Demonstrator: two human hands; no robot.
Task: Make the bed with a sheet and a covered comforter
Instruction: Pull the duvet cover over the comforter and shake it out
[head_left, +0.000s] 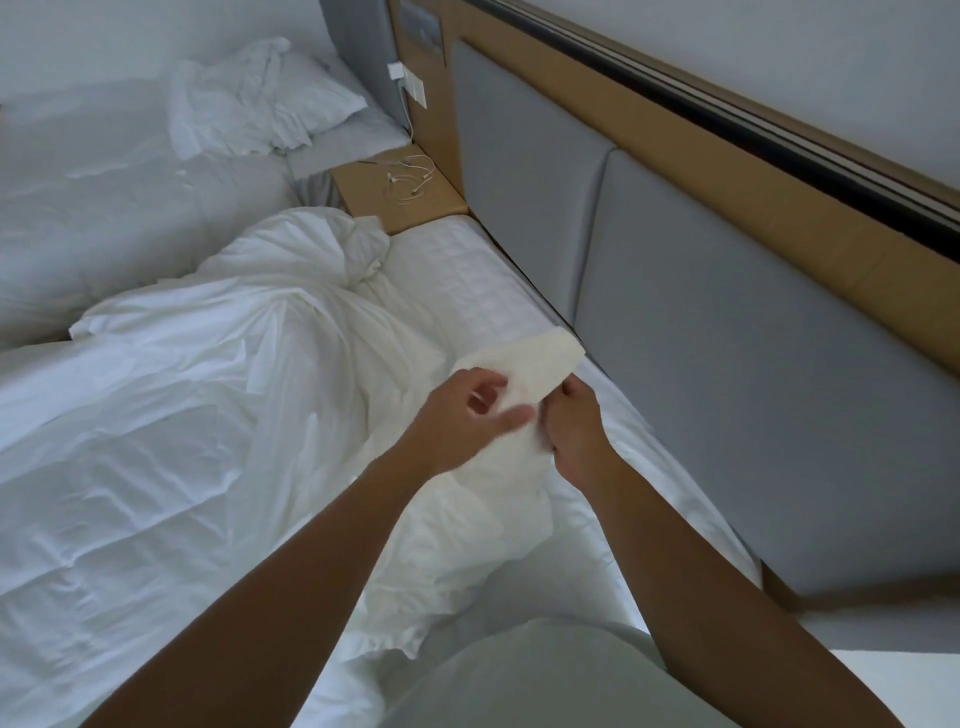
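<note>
Centre of frame: pinching a corner of the cream comforter (524, 364) with the left hand (465, 421), thumb against curled fingers. Gripping the same corner from the right with the right hand (574, 423), fingers clenched round the fabric. Corner held up off the mattress, rest trailing down toward bottom centre between the forearms.

Left half of frame: rumpled white cover (182, 441) heaped over the bed, bunched into a twist at upper centre.

Above the hands: bare strip of quilted mattress pad (467, 280) running along the headboard.

Right side: grey padded headboard (727, 338) in two panels, tan wood frame (649, 156) with a dark rail on top, pale wall above.

Upper centre: wood nightstand (441, 202) wedged between the beds, white earphone cable (410, 179) coiled on it. White charger (397, 71) on the panel above.

Upper left: second bed (78, 197) in white bedding, crumpled pillows (270, 98) at its head.
</note>
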